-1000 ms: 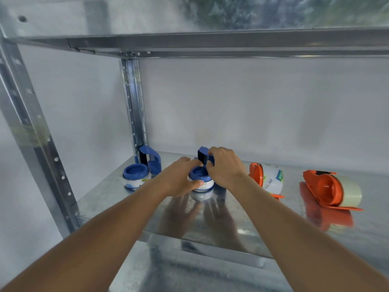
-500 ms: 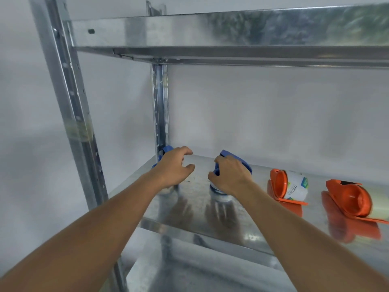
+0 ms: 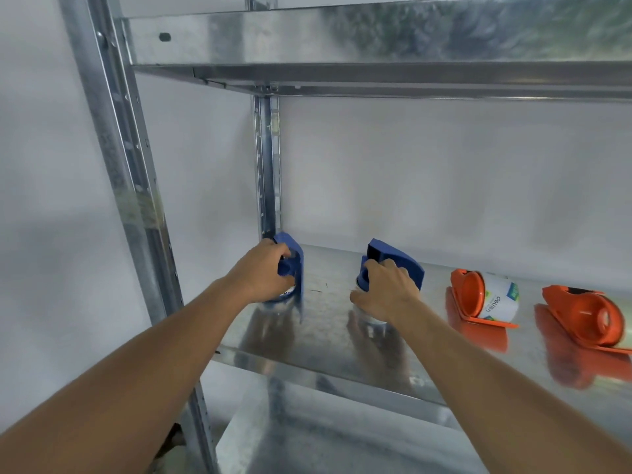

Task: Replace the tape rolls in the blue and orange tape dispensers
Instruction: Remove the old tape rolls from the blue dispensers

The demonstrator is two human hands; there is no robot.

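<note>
Two blue tape dispensers stand on the metal shelf. My left hand grips the left blue dispenser beside the rear upright, its fingers curled round the body. My right hand grips the second blue dispenser, covering its roll. To the right lie two orange dispensers on their sides: one holds a white printed tape roll, the other at the frame's right edge holds a pale roll.
A second metal shelf hangs low overhead. Perforated steel uprights stand at the front left and the back. A white wall closes the back. A lower shelf shows below.
My left hand has left the middle blue dispenser, reached left and closed round the other blue one. My right hand stays on the middle one. The camera view shifted left.
</note>
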